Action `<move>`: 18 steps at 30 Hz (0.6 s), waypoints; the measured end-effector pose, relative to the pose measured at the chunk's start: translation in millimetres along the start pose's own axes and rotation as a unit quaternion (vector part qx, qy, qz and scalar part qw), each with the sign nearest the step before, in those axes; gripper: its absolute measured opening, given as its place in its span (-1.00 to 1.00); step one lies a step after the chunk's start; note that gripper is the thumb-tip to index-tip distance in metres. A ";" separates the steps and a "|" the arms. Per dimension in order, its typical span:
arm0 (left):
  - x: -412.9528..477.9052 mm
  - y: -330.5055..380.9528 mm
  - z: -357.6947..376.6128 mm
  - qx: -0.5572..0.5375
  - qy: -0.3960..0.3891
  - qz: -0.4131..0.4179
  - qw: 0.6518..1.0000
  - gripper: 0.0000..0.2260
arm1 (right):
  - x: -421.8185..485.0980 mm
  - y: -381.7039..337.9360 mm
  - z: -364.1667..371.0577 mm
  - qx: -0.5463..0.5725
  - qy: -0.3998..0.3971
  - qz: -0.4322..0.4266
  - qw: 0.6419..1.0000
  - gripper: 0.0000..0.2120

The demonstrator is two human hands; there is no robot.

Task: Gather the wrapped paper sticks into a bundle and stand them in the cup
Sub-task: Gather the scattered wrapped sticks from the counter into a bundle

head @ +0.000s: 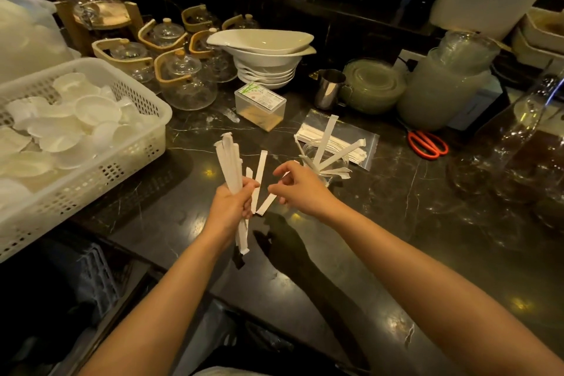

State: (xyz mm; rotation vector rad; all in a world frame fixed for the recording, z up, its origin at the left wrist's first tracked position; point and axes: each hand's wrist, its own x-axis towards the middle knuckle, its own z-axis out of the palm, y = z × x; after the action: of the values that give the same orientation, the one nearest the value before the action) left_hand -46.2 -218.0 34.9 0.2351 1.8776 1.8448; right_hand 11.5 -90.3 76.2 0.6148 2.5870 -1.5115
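My left hand (233,203) grips a bundle of white wrapped paper sticks (229,159) held upright above the dark marble counter (351,223). Two loose sticks (259,180) splay out to the right of the bundle. My right hand (300,186) is just right of them, fingers curled, pinching one slanted stick (267,204) at its upper end. Behind my right hand stands a clear glass cup (323,159) with several wrapped sticks fanned out in it. A clear plastic bag (363,139) with more sticks lies flat behind the cup.
A white plastic basket (131,143) full of small white lids sits at the left. Glass teapots (186,82), stacked white bowls (265,58), a toothpick box (259,107), a steel jug (328,88) and glass jars crowd the back. Red scissors (427,143) lie at the right.
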 end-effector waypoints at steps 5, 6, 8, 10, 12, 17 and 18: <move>14.9 3.4 -16.3 -0.007 0.011 -0.010 1.000 -0.81 | 22.7 18.2 22.2 -0.080 -0.022 0.055 0.995 -0.48; 18.2 4.2 -18.8 -0.005 0.006 -0.011 1.000 -0.82 | 29.1 21.1 26.3 -0.090 -0.014 0.071 0.993 -0.43; 24.6 6.0 -23.5 0.010 -0.007 -0.014 1.000 -0.84 | 41.7 24.0 33.9 -0.102 -0.009 0.110 0.989 -0.35; 30.6 7.3 -29.0 0.024 -0.017 -0.017 0.999 -0.86 | 53.3 25.0 40.3 -0.119 -0.006 0.150 0.981 -0.29; 37.3 8.4 -34.5 0.024 -0.026 -0.018 0.999 -0.85 | 64.0 24.6 45.5 -0.140 0.006 0.180 0.974 -0.23; 52.5 7.1 -45.8 0.034 -0.028 -0.022 0.999 -0.84 | 82.4 19.3 54.8 -0.205 0.062 0.204 0.955 -0.15; 54.8 6.3 -48.1 0.037 -0.028 -0.024 0.999 -0.84 | 85.3 18.1 56.2 -0.217 0.069 0.202 0.953 -0.15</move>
State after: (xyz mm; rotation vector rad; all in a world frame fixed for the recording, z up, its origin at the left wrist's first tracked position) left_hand -116.9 -235.5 26.9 0.2633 1.8985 1.7212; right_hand -66.9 -104.8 9.9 1.1268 2.5492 -0.7713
